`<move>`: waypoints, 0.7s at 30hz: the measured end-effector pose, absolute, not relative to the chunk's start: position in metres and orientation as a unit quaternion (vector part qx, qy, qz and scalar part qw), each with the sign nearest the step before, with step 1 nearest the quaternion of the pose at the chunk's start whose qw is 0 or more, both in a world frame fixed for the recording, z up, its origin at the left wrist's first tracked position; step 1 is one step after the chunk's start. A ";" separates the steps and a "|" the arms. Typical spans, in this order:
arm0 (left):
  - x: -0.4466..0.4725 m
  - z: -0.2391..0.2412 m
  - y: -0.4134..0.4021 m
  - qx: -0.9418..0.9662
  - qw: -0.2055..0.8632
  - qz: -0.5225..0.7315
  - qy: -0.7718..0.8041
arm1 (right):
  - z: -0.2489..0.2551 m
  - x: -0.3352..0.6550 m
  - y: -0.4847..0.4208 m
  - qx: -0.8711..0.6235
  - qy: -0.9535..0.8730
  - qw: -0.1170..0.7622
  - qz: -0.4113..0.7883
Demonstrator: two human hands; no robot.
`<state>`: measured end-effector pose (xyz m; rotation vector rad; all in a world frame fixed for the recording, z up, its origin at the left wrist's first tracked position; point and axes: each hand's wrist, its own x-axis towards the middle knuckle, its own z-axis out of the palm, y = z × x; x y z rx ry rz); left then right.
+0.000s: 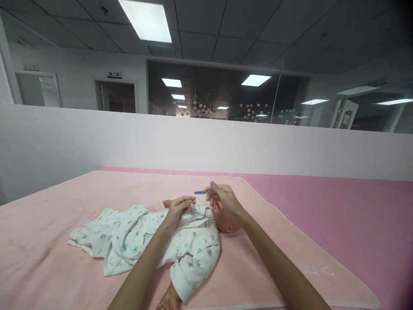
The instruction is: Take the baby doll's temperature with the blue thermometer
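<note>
A baby doll (226, 219) lies on its back, its head to the right, dressed in a white patterned baby gown (196, 241). My left hand (179, 210) rests on the doll's chest, its fingers loosely stretched over the cloth, with nothing visible in them. Above the doll's face, my right hand (222, 197) is closed around a slim blue stick (198, 192), whose blue end points left toward my left fingertips. The rest of the stick is hidden by my fingers. One doll hand (169, 299) shows at the near sleeve, the other (167, 203) beyond my left wrist.
A light pink mat (58, 206) lies under the doll, over a darker pink surface (355, 215) on the right. Behind it stands a low white partition (206, 144). Farther back are doorways and a large window with heart stickers (254, 111).
</note>
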<state>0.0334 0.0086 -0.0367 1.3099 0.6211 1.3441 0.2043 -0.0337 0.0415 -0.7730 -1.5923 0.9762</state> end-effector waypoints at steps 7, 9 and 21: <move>0.040 -0.036 -0.002 0.678 0.427 0.517 0.302 | 0.051 0.252 -0.095 -0.358 -0.717 0.549 0.237; 0.044 -0.036 -0.008 0.754 0.336 0.468 0.317 | 0.018 0.263 -0.117 -0.421 -0.749 0.472 0.197; 0.046 -0.040 -0.008 0.838 0.196 0.399 0.317 | -0.084 0.318 -0.127 -0.545 -0.808 0.210 -0.078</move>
